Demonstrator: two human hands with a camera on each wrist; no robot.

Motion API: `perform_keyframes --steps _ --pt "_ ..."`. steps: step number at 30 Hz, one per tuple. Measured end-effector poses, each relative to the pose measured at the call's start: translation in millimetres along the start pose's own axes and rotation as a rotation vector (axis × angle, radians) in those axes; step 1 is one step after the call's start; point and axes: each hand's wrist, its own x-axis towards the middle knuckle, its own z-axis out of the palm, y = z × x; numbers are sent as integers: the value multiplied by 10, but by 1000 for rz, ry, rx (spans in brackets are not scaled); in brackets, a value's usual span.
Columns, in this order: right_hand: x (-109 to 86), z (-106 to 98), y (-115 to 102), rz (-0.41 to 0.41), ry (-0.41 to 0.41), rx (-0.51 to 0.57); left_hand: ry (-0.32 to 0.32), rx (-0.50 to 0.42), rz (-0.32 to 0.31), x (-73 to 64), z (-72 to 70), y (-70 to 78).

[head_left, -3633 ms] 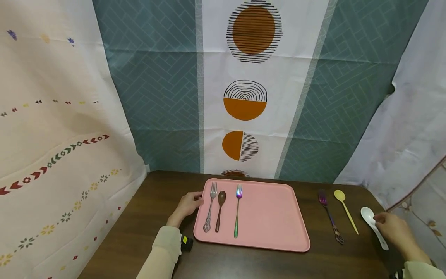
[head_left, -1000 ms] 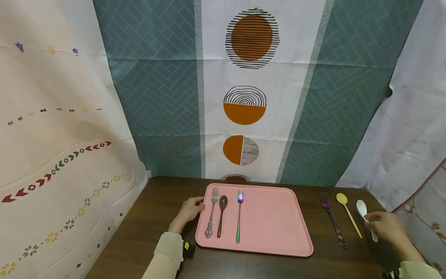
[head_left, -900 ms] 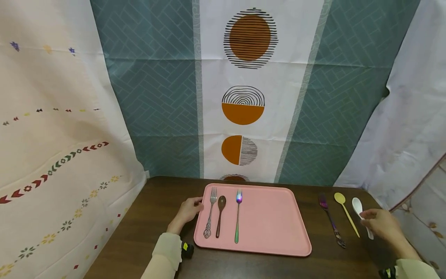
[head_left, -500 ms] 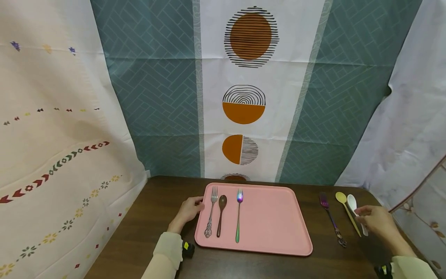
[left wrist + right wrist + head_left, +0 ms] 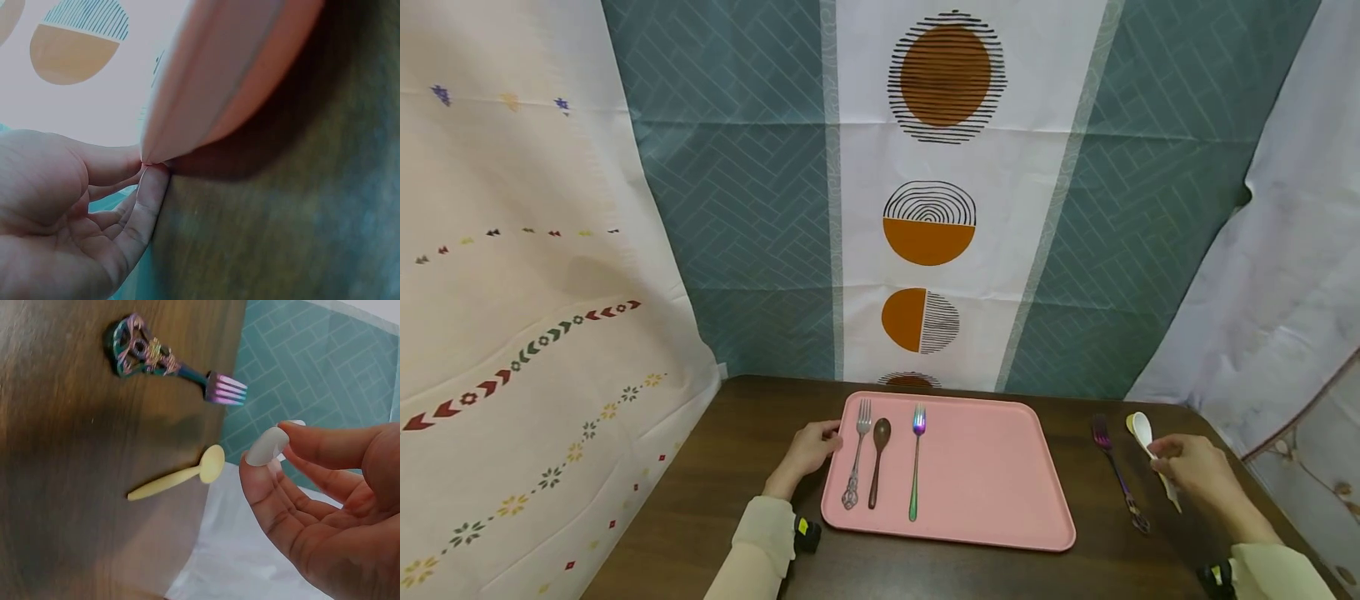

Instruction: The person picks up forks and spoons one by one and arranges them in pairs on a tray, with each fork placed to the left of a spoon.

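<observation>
My right hand pinches a white spoon by its handle between thumb and fingers. In the right wrist view the end of its white handle shows at the fingertips, raised off the table. A yellow spoon lies on the wood below; from the head it is mostly covered by the white one. At the far side my left hand grips the left rim of a pink tray, the rim caught between thumb and finger in the left wrist view.
On the tray lie a silver fork, a dark brown spoon and a rainbow-coloured fork. A purple fork with an ornate handle lies on the dark wooden table, right of the tray. Patterned cloths hang behind and at both sides.
The right hand has picked up the white spoon from the right and carried it left until it overlaps the yellow spoon. The left hand stays at the tray's rim.
</observation>
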Motion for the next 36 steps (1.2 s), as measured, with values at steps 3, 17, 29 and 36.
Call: perform_keyframes --steps 3,17,29,36 --pt "17 11 -48 26 -35 62 0 -5 -9 2 -5 7" --pt "73 112 -247 47 -63 143 -8 -8 -25 4 -3 5" --pt "76 264 -349 27 -108 198 -10 3 -22 12 4 15" --pt "101 346 -431 10 -121 201 -2 -10 -29 3 -1 11"
